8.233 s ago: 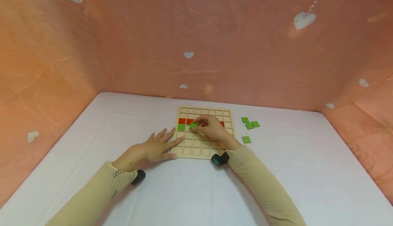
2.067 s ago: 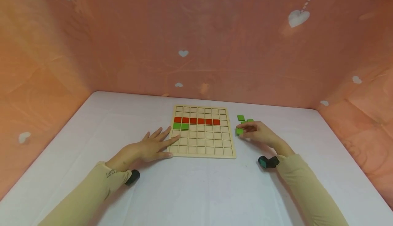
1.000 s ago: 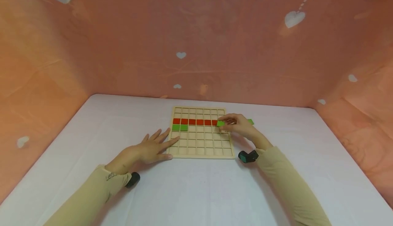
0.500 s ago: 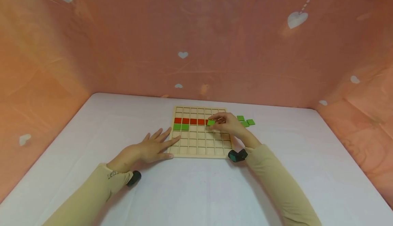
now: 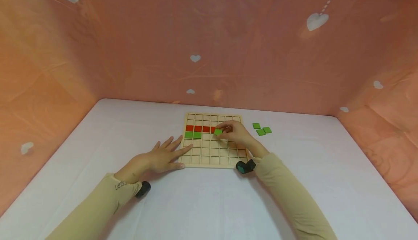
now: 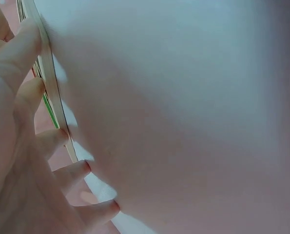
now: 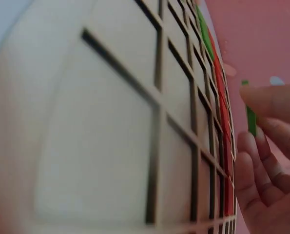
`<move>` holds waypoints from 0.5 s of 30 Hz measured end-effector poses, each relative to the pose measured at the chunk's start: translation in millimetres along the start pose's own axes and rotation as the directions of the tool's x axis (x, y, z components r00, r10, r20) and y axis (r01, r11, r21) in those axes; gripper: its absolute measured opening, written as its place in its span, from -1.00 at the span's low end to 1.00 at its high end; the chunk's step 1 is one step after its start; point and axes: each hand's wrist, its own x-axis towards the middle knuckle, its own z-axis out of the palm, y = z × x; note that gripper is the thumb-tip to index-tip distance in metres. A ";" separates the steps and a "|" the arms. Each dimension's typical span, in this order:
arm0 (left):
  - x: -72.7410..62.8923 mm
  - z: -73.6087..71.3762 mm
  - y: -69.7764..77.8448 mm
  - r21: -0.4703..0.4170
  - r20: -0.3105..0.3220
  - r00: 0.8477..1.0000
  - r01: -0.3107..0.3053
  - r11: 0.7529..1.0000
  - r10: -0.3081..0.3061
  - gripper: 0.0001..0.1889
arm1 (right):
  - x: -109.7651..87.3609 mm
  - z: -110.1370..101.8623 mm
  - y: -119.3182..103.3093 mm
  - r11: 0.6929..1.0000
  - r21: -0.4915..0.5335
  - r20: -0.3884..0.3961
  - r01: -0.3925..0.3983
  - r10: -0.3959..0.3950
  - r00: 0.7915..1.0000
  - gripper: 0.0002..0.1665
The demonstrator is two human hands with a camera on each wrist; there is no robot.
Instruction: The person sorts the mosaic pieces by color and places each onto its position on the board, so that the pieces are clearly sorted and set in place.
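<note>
In the head view my right hand (image 5: 236, 134) pinches a green square tile (image 5: 218, 132) above the wooden grid board (image 5: 209, 152). The right wrist view has that tile (image 7: 251, 114) edge-on between thumb and fingers, apart from the board's surface. My left hand (image 5: 160, 159) lies with fingers spread at the board's left edge, some fingertips on it; in the left wrist view the fingers (image 6: 52, 141) reach along that edge. A row of red tiles (image 5: 197, 128) fills cells across the board, its right part hidden behind my right hand. Two green tiles (image 5: 193, 135) sit in the row just below, at the left.
Three loose green tiles (image 5: 260, 132) lie on the white table (image 5: 202, 200) right of the board. Orange cloth (image 5: 209, 33) with white hearts rises behind the table and at both sides. Each wrist carries a small black camera (image 5: 245, 166).
My right hand has taken a green tile from the loose group on the right and carried it left over the board. Earlier, the second green tile went into its cell. My left hand stays put.
</note>
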 end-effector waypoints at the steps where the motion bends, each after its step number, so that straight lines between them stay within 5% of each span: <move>1: -0.1 -0.3 0.0 0.001 0.002 1.000 0.000 1.000 0.000 -0.31 | 0.7 2.1 -1.1 1.000 -0.008 -0.004 0.000 0.000 1.000 -0.56; 15: 2.1 -0.4 1.2 0.011 0.017 1.000 0.023 1.000 -0.023 -0.30 | 9.7 19.5 -9.6 0.997 -0.068 -0.010 0.047 -0.048 0.999 -0.63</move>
